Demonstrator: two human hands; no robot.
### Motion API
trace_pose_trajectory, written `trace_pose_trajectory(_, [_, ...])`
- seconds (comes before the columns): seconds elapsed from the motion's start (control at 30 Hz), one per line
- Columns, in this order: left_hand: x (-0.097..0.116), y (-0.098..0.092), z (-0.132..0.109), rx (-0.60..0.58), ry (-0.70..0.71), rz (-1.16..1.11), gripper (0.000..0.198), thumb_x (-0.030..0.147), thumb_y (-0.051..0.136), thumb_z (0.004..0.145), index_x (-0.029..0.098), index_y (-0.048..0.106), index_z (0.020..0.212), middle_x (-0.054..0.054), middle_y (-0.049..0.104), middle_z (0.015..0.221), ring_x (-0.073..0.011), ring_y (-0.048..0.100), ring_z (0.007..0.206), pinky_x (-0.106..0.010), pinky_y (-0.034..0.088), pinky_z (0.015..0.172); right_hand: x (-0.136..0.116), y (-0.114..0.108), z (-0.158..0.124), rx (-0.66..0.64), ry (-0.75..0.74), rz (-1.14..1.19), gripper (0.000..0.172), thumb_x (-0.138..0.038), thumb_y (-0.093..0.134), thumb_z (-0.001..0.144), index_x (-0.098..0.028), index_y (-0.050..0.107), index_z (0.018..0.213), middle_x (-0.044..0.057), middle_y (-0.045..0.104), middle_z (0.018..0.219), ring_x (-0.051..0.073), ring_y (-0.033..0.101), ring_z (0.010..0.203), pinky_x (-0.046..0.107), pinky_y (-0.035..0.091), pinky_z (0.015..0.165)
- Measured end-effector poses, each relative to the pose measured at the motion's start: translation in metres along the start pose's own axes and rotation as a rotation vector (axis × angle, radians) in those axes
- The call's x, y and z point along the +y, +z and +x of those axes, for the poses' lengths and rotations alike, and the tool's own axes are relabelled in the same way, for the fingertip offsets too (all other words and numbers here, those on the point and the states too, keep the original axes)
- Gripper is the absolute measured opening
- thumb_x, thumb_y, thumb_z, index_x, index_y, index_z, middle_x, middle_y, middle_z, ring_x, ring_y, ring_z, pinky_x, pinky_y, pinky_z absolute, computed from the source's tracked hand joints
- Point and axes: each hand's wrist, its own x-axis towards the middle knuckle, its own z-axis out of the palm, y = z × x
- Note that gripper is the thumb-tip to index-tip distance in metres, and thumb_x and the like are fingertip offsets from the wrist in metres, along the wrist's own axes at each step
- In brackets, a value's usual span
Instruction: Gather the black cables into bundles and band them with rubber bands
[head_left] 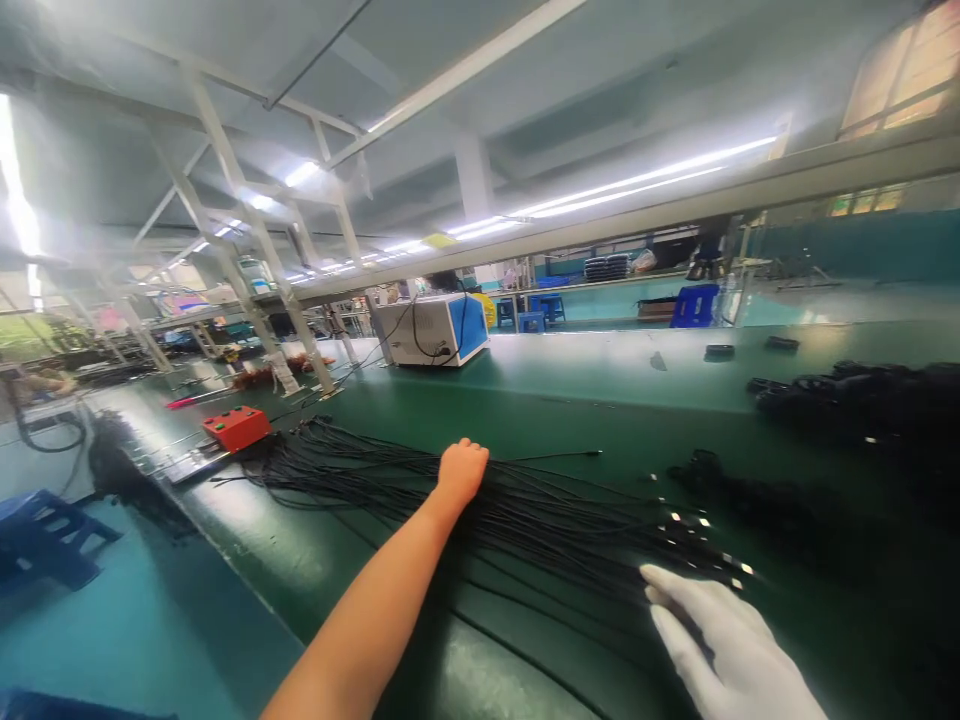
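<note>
A long bundle of thin black cables [555,525] lies across the green workbench, with small shiny metal plugs [686,520] at its right end. My left hand [463,468], bare, is closed over cables at the upper side of the bundle; its fingertips are hidden. One cable sticks out past it to the right. My right hand [720,645], in a white glove, is at the lower edge of the bundle near the plugs. Its fingers stretch towards the cables, with the thumb a little apart from them. Whether the fingertips touch a cable is not clear.
A red box with buttons [237,428] stands at the cables' left end. Behind is a white and blue machine [435,330]. Dark coiled cables [862,400] heap up on the right. Blue stools [52,540] stand beyond the bench's left edge [247,590].
</note>
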Motion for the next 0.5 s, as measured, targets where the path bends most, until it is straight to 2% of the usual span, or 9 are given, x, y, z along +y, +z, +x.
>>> trace_pose_trajectory(0.1, [-0.015,-0.015,0.008,0.109,-0.01,-0.014,0.027,0.031,0.053,0.09,0.018,0.056,0.113,-0.008,0.057,0.116,-0.0194,0.058,0.098,-0.039,0.051,0.083,-0.007,0.001,0.0,0.029,0.051,-0.002,0.028,-0.043,0.045,0.085,-0.034,0.063,0.104,0.001,0.067,0.099,0.026,0.059,0.096,0.042,0.053,0.076])
trace_pose_trajectory(0.17, [-0.027,-0.027,0.009,0.213,-0.044,-0.034,0.028,0.031,0.051,0.091,0.016,0.054,0.115,-0.008,0.057,0.116,-0.021,0.058,0.1,-0.042,0.049,0.085,-0.01,0.002,0.002,0.038,0.055,-0.009,0.025,-0.04,0.045,0.086,-0.035,0.061,0.103,0.0,0.066,0.097,0.025,0.058,0.096,0.042,0.052,0.076])
trace_pose_trajectory(0.23, [-0.042,-0.039,-0.001,0.304,-0.085,-0.057,0.026,0.024,0.041,0.093,0.013,0.054,0.114,-0.01,0.058,0.115,-0.0231,0.055,0.107,-0.041,0.044,0.092,-0.011,0.002,0.003,0.06,0.002,-0.003,0.023,-0.036,0.046,0.085,-0.033,0.061,0.104,0.001,0.065,0.094,0.023,0.058,0.092,0.04,0.051,0.075])
trace_pose_trajectory(0.3, [-0.058,-0.048,-0.022,0.328,-0.106,-0.069,0.028,0.019,0.036,0.091,0.015,0.058,0.107,-0.01,0.061,0.112,-0.024,0.055,0.107,-0.038,0.042,0.094,-0.014,-0.001,0.005,0.12,-0.063,0.023,0.023,-0.032,0.048,0.086,-0.031,0.06,0.105,0.001,0.065,0.09,0.021,0.058,0.087,0.037,0.051,0.074])
trace_pose_trajectory(0.33, [-0.064,-0.051,-0.035,0.289,-0.093,-0.075,0.024,0.021,0.041,0.088,0.019,0.061,0.1,-0.007,0.064,0.105,-0.0234,0.059,0.1,-0.036,0.045,0.089,-0.015,-0.003,0.006,0.163,-0.091,0.042,0.022,-0.03,0.048,0.086,-0.029,0.06,0.104,0.001,0.065,0.088,0.02,0.058,0.085,0.036,0.05,0.073])
trace_pose_trajectory(0.37, [-0.068,-0.054,-0.049,0.18,-0.062,-0.075,0.019,0.022,0.048,0.083,0.022,0.065,0.091,-0.004,0.067,0.095,-0.0229,0.062,0.091,-0.035,0.047,0.082,-0.018,-0.005,0.006,0.208,-0.118,0.064,0.021,-0.028,0.048,0.087,-0.028,0.06,0.103,0.001,0.065,0.087,0.02,0.058,0.084,0.036,0.05,0.073])
trace_pose_trajectory(0.4, [-0.068,-0.057,-0.062,-0.002,-0.021,-0.062,0.015,0.024,0.054,0.077,0.024,0.066,0.085,-0.001,0.069,0.088,-0.0233,0.062,0.086,-0.034,0.048,0.077,-0.02,-0.007,0.007,0.251,-0.148,0.088,0.019,-0.026,0.048,0.087,-0.027,0.06,0.102,0.001,0.064,0.086,0.019,0.058,0.083,0.035,0.049,0.073])
trace_pose_trajectory(0.47, [-0.055,-0.062,-0.084,-0.242,0.072,-0.069,0.015,0.023,0.061,0.07,0.025,0.068,0.083,0.0,0.07,0.085,-0.0255,0.061,0.087,-0.035,0.047,0.076,-0.023,-0.011,0.007,0.318,-0.19,0.132,0.018,-0.024,0.05,0.087,-0.025,0.061,0.101,0.002,0.065,0.086,0.018,0.059,0.082,0.034,0.049,0.074])
trace_pose_trajectory(0.5, [-0.042,-0.064,-0.091,-0.278,0.11,-0.091,0.016,0.023,0.061,0.071,0.024,0.068,0.085,-0.001,0.07,0.087,-0.0265,0.06,0.089,-0.037,0.046,0.077,-0.024,-0.012,0.008,0.343,-0.195,0.15,0.018,-0.024,0.05,0.087,-0.024,0.061,0.101,0.002,0.065,0.087,0.018,0.06,0.082,0.034,0.049,0.075])
